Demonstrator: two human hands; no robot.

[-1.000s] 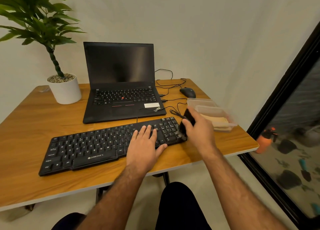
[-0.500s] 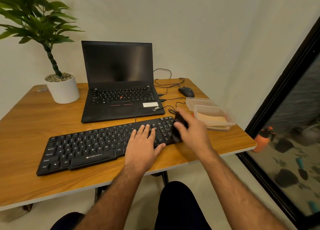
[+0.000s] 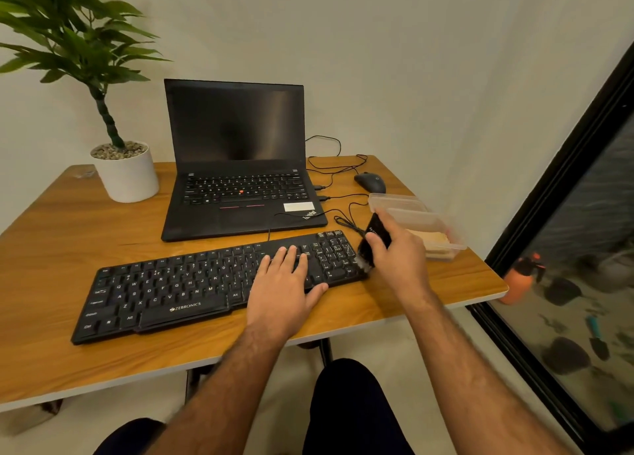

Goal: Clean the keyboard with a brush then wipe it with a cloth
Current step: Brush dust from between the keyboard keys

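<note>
Since half a second before, my right hand [image 3: 398,252] had swung the gripped brush [image 3: 372,245] off to the keyboard's [image 3: 192,283] three-o'clock edge; left hand [image 3: 284,283] pressed flat. Brushing step underway; next stroke leftward.

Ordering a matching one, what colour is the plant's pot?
White, plain; the plant pot shows clearly in the head view.
</note>
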